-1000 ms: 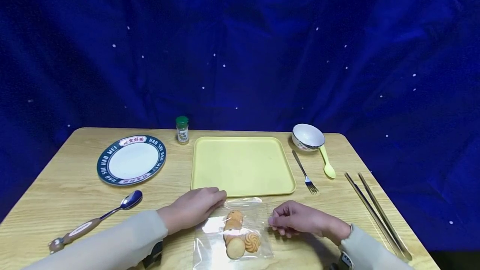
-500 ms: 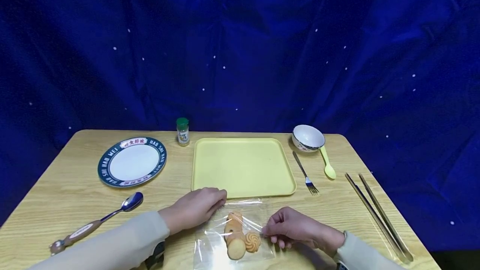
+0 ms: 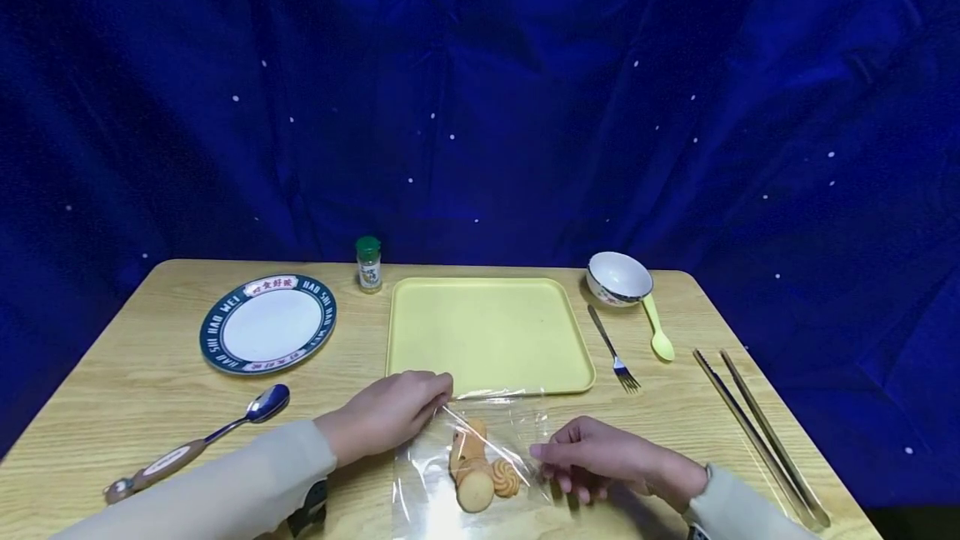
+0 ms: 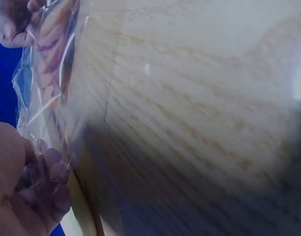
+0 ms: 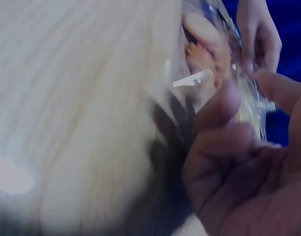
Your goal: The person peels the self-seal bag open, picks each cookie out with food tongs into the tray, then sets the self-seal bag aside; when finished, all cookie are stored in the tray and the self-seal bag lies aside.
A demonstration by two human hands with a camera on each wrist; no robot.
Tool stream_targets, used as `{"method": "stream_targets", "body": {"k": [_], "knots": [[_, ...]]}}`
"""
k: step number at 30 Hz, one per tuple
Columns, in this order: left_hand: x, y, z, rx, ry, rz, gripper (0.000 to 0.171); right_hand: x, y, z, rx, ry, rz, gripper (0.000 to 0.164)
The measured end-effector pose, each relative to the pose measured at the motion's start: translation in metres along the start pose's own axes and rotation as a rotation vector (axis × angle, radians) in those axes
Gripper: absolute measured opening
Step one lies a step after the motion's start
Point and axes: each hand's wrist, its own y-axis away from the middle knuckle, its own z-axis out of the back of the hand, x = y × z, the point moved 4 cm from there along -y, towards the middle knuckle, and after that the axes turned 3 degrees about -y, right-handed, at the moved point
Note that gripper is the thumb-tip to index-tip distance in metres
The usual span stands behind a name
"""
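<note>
Left hand (image 3: 393,412) gripping its upper left corner, a clear bag (image 3: 429,486) of at least three biscuits (image 3: 475,482) lay at bottom centre on a wooden bench (image 3: 330,382). The right hand (image 3: 596,461) curled at its right edge, its grip unclear. One tray (image 3: 487,332), one plate (image 3: 270,327) and one bowl (image 3: 621,276) sat below a blue curtain (image 3: 480,107).

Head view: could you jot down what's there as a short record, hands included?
Bag: clear, with cookies inside
Left hand: holds the bag near its far left corner
Right hand: at the bag's right edge; grip unclear
Middle: yellow tray
Left side: plate, brown-handled spoon, green-capped jar
Right side: bowl, fork, yellow spoon, metal tongs
Backdrop: blue curtain
</note>
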Motion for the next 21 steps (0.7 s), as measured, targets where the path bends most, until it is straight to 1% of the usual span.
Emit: {"method": "stream_targets", "body": {"k": [2, 5, 7, 9, 10, 12, 15, 18, 21], "knots": [[0.0, 0.0, 0.0, -0.003, 0.004, 0.002, 0.014, 0.0, 0.0, -0.006, -0.052, 0.017, -0.016, 0.038], [0.001, -0.001, -0.002, 0.008, 0.014, 0.003, 0.015, -0.001, 0.001, -0.014, -0.12, 0.029, -0.015, 0.033], [0.002, -0.001, -0.003, 0.015, 0.017, 0.0, 0.015, 0.0, 0.001, -0.017, -0.144, 0.024, -0.001, 0.03], [0.003, 0.0, -0.004, 0.02, 0.005, -0.007, 0.014, 0.0, 0.001, -0.019, -0.151, 0.02, 0.012, 0.028], [0.003, -0.001, -0.005, 0.026, -0.002, -0.009, 0.014, 0.001, 0.001, -0.019, -0.147, 0.019, 0.019, 0.027], [0.003, -0.001, -0.005, 0.032, -0.024, -0.019, 0.013, 0.001, 0.002, -0.018, -0.12, 0.032, 0.039, 0.031], [0.003, -0.003, -0.006, 0.05, -0.061, -0.031, 0.011, -0.002, 0.005, -0.017, -0.037, 0.046, 0.05, 0.04], [0.002, -0.004, -0.007, 0.06, -0.082, -0.047, 0.01, -0.005, 0.008, -0.014, 0.04, 0.063, 0.036, 0.044], [0.001, -0.003, -0.007, 0.055, -0.095, -0.056, 0.011, -0.007, 0.008, -0.01, 0.085, 0.062, 0.002, 0.039]]}}
